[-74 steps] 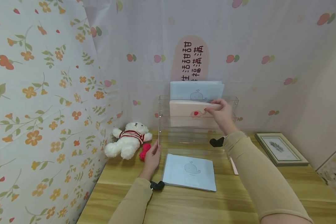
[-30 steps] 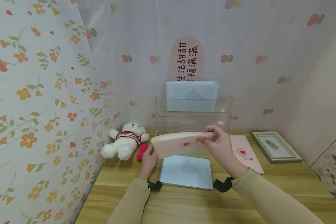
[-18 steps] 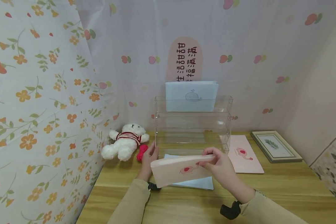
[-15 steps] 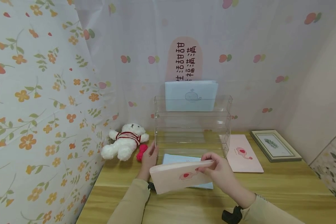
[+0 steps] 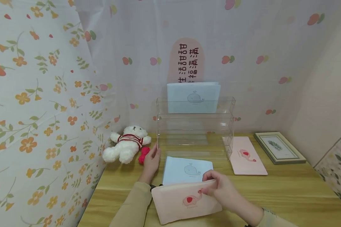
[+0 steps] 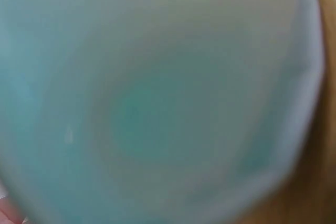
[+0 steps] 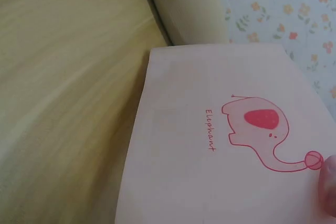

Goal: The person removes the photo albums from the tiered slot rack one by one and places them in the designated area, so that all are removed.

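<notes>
My right hand (image 5: 221, 190) pinches a pink notebook (image 5: 174, 205) by its upper right corner. The notebook is tilted, its elephant drawing facing me, and overlaps the lower edge of a blue whale notebook (image 5: 173, 167) lying on the table. In the right wrist view, the pink cover (image 7: 184, 171) shows the word Elephant, with a thumb (image 7: 328, 187) on it at the right edge. My left hand (image 5: 151, 160) touches the lower left side of a clear acrylic rack (image 5: 193, 138), fingers fairly straight. A blurred pale blue surface fills most of the left wrist view.
More blue whale notebooks (image 5: 184, 96) stand in the rack's top tier. A second pink elephant notebook (image 5: 245, 165) lies right of the rack, beside a picture frame (image 5: 299, 157). A white teddy bear (image 5: 122, 151) and a red yarn-like bundle (image 5: 143, 154) sit at left on the wooden table (image 5: 113, 186).
My right hand has lifted the pink notebook out of the rack and brought it down towards me, past the blue notebook on the table. The left hand has stayed at the rack's side.
</notes>
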A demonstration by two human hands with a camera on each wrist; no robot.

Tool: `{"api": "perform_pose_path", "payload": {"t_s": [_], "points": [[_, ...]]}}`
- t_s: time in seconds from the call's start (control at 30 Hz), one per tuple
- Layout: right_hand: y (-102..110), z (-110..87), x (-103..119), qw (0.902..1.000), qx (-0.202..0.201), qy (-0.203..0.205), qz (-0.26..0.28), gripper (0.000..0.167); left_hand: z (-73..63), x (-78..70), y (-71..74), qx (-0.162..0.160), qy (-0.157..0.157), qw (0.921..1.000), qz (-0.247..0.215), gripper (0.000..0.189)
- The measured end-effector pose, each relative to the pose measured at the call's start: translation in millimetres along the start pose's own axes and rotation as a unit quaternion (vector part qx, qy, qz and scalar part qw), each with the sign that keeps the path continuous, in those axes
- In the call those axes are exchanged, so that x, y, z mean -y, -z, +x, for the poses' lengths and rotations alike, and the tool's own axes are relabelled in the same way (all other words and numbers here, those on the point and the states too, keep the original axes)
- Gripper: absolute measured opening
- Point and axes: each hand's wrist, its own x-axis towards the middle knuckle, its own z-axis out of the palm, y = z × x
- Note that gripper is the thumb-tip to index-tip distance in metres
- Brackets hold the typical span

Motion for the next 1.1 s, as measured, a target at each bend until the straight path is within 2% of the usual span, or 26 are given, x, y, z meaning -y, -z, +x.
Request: {"api": "perform_pose_path", "payload": {"t_s": [0.17,0.3,0.43,0.57,0.83,1.1], "points": [[1,-1.4,-4,0.9998,0.005,-0.003,-0.019,0.033,0.0,-1.1,-0.6,-0.003,-0.012,0.9999,0.006,0.048],[4,-0.5,-8,0.9961,0.024,0.034,-0.078,0.032,-1.1,-2.4,-0.7,-0.005,-0.012,0.9999,0.003,0.047],[8,1.7,-14,0.9872,0.057,0.087,-0.121,0.032,-1.6,-2.8,-0.6,-0.002,-0.004,1.0000,-0.005,0.048],[12,4.9,-19,0.9797,0.080,0.118,-0.141,0.034,-1.6,-3.1,-0.9,-0.003,-0.001,1.0000,-0.009,0.047],[16,11.0,-27,0.9653,0.105,0.137,-0.196,0.042,-0.9,-4.4,-1.5,-0.007,-0.004,0.9999,-0.012,0.047],[15,19.6,-40,0.9399,0.116,0.174,-0.270,0.048,-0.8,-2.9,-1.3,0.001,0.014,0.9998,-0.010,0.048]]}}
